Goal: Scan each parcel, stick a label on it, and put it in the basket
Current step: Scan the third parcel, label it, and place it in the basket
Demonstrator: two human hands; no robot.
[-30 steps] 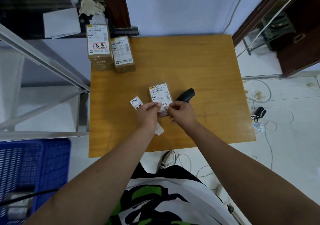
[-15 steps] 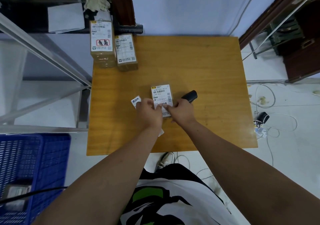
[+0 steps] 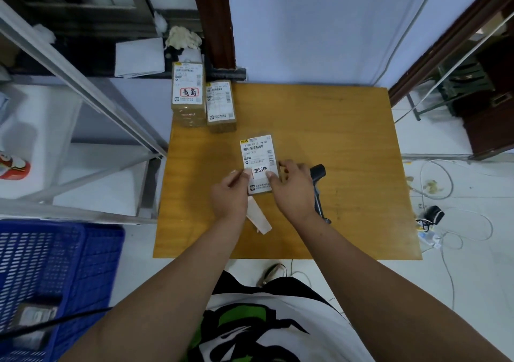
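Blue basket off the tabletop's left edge; parcel mid-tabletop, label going on.
Left hand pinched the backing strip, thumb on the label; right hand gripped the parcel's right side, thumb pressing. Best smoothed outward, clear of the barcode. Left fingers' hold hidden; scanner partly covered.

On the wooden tabletop, both thumbs press a small white label onto the parcel; the left hand grips a label strip, the right hand holds the parcel, a barcode scanner just beside it
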